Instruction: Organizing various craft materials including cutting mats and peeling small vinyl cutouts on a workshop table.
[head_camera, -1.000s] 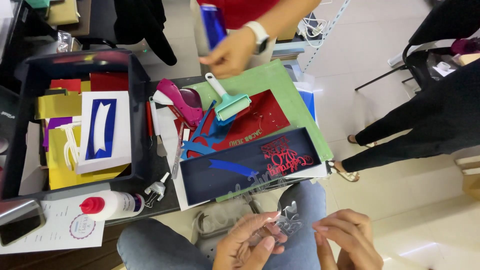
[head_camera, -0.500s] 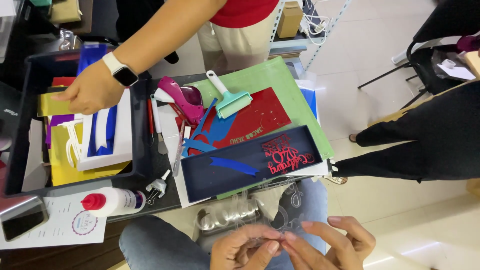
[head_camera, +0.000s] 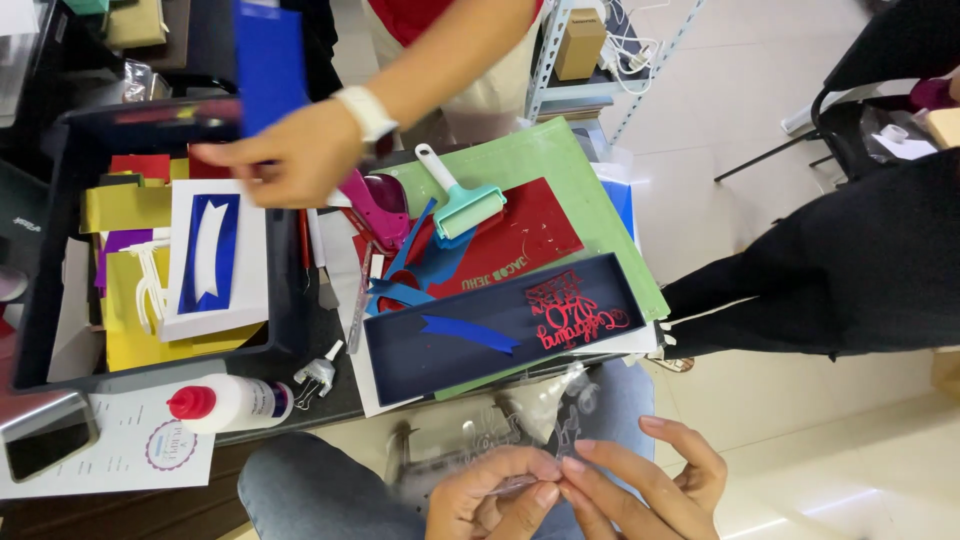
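Lifting blue card (head_camera: 268, 60) — co-worker's hand (head_camera: 290, 160), raised since

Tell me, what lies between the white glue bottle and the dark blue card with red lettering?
In the head view, a small metal binder clip lies on the dark table edge between the glue bottle and the dark blue card; a white sheet edge sits under the card.

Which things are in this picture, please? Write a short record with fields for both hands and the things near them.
left hand: pinches a clear plastic sheet over the lap
right hand: fingertips touch the same sheet, fingers spread
co-worker's hand: holds a blue card above the black tray
table: green cutting mat, teal roller, dark blue card with red cut lettering
near edge: glue bottle, phone
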